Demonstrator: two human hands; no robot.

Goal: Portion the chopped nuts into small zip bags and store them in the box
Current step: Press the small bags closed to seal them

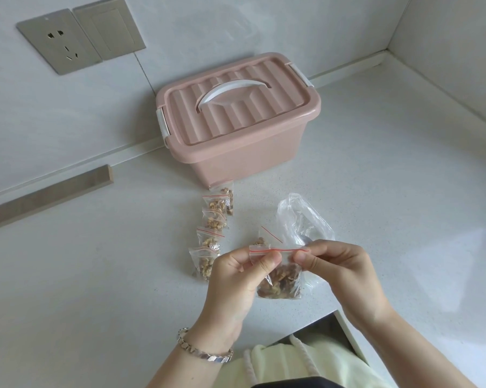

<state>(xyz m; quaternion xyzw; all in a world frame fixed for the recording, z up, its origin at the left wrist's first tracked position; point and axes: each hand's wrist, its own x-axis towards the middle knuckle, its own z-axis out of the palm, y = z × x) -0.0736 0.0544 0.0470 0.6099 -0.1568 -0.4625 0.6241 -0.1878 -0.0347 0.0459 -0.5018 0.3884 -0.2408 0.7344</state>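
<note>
Two hands are sharing one small bag (286,259) near us: our left hand (236,275) and right hand (341,271) are pinching its red seal, holding it upright so no nuts (279,285) are spilling. Filled bags (211,229) are lying left, waiting before the shut box (236,116).

Bright, soft daylight; wide-angle edge distortion.

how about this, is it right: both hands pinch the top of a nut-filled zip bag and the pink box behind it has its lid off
Not quite. The head view shows the pink box with its lid on. The rest holds: the left hand and right hand both pinch the top of the nut-filled zip bag.
</note>
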